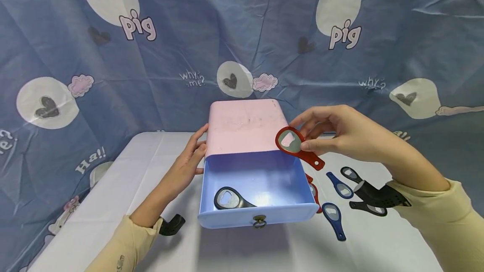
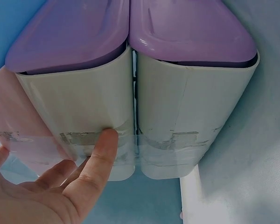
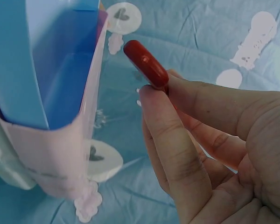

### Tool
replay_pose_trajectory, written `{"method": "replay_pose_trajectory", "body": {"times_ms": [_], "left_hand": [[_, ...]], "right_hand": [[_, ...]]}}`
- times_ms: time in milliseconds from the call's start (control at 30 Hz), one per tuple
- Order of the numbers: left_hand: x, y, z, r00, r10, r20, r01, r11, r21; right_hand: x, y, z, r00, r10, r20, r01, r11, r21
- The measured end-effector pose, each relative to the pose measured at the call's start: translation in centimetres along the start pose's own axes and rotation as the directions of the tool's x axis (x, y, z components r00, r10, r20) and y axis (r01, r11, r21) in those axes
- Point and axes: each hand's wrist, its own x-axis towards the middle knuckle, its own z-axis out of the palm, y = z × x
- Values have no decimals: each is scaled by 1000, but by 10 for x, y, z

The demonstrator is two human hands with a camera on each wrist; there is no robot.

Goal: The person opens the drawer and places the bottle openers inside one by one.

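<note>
My right hand (image 1: 336,133) pinches a red bottle opener (image 1: 289,141) between thumb and fingers, over the front right edge of the pink drawer box (image 1: 245,125). In the right wrist view the handle end of the opener (image 3: 146,63) points away from the fingertips. The blue drawer (image 1: 261,219) is pulled out, and a black bottle opener (image 1: 229,198) lies inside at its front left. My left hand (image 1: 185,160) rests against the box's left side with fingers extended. Its fingertips touch the taped pale wall (image 2: 84,102) in the left wrist view.
Right of the drawer lie blue bottle openers (image 1: 334,221), black ones (image 1: 351,174) and red ones (image 1: 314,192), the red partly hidden by the drawer. Purple drawers (image 2: 191,32) show on the box's left side. A blue patterned cloth (image 1: 181,32) hangs behind the white table (image 1: 124,188).
</note>
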Motion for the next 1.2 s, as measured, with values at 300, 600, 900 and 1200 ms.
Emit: {"method": "replay_pose_trajectory", "body": {"times_ms": [300, 600, 900, 1200], "left_hand": [[1, 2, 0, 1000, -8, -2, 8, 1000, 5], [1, 1, -2, 1000, -13, -3, 13, 1000, 6], [3, 1, -3, 1000, -5, 7, 5, 1000, -9], [1, -1, -2, 1000, -2, 8, 2, 1000, -15]], "right_hand": [[12, -6, 12, 999, -12, 42, 14, 999, -36], [27, -16, 23, 990, -43, 134, 50, 998, -49], [40, -26, 35, 975, -43, 216, 60, 996, -73], [48, -31, 51, 948, -19, 317, 68, 987, -143]]}}
